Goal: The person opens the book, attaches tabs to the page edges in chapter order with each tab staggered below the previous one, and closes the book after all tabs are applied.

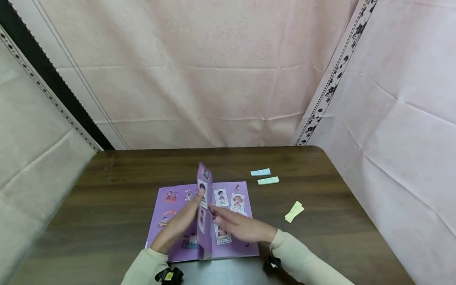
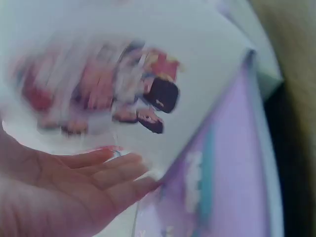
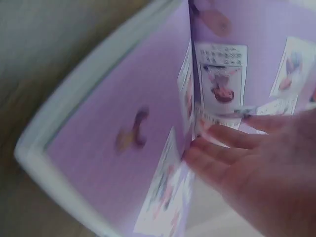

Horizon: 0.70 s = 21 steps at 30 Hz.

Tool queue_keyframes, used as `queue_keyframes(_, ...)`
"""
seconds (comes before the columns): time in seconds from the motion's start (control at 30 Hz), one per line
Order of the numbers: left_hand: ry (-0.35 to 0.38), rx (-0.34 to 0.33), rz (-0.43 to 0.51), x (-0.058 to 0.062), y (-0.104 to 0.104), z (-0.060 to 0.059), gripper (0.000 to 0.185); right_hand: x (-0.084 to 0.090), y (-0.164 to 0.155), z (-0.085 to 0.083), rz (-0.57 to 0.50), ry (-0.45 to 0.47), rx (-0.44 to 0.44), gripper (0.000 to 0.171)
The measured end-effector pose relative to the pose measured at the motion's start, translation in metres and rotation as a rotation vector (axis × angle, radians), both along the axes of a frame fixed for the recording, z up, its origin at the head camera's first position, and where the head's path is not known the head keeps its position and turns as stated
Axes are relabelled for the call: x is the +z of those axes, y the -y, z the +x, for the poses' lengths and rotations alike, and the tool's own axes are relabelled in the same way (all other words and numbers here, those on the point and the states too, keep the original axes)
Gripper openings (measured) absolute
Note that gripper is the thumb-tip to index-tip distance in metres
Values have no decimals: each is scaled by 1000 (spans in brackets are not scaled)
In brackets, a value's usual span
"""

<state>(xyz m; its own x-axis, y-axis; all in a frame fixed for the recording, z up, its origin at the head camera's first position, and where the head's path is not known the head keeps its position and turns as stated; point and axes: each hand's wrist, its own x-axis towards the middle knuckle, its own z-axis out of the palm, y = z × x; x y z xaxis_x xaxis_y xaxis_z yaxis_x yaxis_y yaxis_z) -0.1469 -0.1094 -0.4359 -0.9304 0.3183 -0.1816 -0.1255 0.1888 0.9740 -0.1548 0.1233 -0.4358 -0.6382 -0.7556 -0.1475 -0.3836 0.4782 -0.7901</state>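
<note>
Left hand (image 1: 179, 225), fingers straight, props a page (image 1: 204, 209) standing upright at the spine, likely so it doesn't fall. Right hand (image 1: 240, 227), fingers flat, presses the right page of the purple book (image 1: 167, 206) at table centre. Paper slips (image 1: 268, 180) lie at two o'clock.

Low in the centre of the frame, your left hand (image 1: 179, 225) and right hand (image 1: 239, 226) flank an upright page (image 1: 204, 206) of the purple book (image 1: 203, 219), fingers straight against it. To the right, three paper slips (image 1: 268, 180) lie on the wooden table (image 1: 107, 198).
</note>
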Motion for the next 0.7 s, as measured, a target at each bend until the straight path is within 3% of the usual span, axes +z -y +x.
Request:
queue_keyframes(0.07, 88, 15, 77, 6, 6, 0, 82, -2, 6, 7, 79, -64, 44, 72)
queue_keyframes(0.13, 135, 57, 97, 10, 15, 0, 73, -4, 11, 12, 138, -119, 76, 74)
queue_keyframes(0.23, 153, 105, 54, 13, 35, 0, 57, -8, 16, 15, 174, -158, 108, 76)
queue_keyframes(0.33, 109, 128, -48, 13, 66, 0, 41, -12, 21, 17, 204, -196, 126, 77)
queue_keyframes(0.53, 59, 7, -213, 5, 125, 6, 38, -13, 27, 23, 345, -267, 161, 76)
queue_keyframes(0.6, 40, -14, -272, -1, 132, 8, 37, -13, 26, 25, 385, -303, 166, 75)
queue_keyframes(0.7, -45, 54, -530, -7, 128, 12, 32, -15, 27, 29, 444, -406, 175, 73)
